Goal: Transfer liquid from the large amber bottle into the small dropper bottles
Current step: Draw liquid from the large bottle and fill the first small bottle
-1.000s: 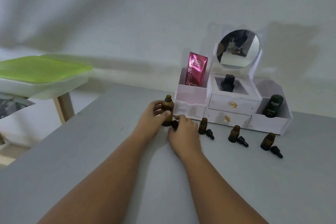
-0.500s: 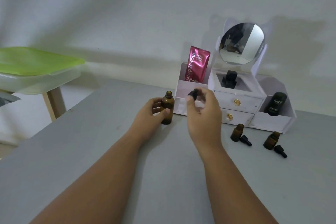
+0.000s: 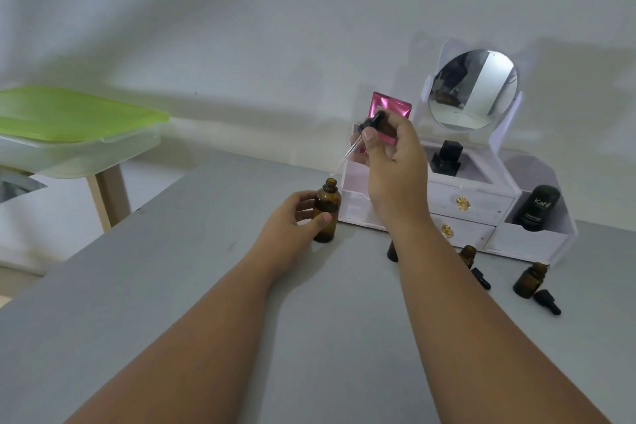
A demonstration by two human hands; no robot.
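Note:
The large amber bottle (image 3: 327, 210) stands uncapped and upright on the grey table (image 3: 172, 286), and my left hand (image 3: 292, 220) grips its side. My right hand (image 3: 392, 162) is raised above and to the right of it, pinching a black-capped dropper (image 3: 361, 134). The glass tip slants down to the left and ends just above the bottle's mouth. Three small amber dropper bottles stand open to the right: one (image 3: 392, 251) half hidden behind my right forearm, one (image 3: 467, 255) beside it, one (image 3: 530, 280) further right. Two black dropper caps (image 3: 481, 278) (image 3: 547, 301) lie next to them.
A white vanity organiser (image 3: 481, 210) with drawers and a round mirror (image 3: 473, 89) stands against the wall, holding a pink sachet (image 3: 392, 105), a black cube bottle (image 3: 447, 158) and a dark jar (image 3: 538, 206). A green-lidded plastic box (image 3: 69, 134) sits on a stool at left.
My right hand picked a dropper up from the table beside the large bottle and raised it; its tip now points at the bottle's mouth. My left hand kept its hold.

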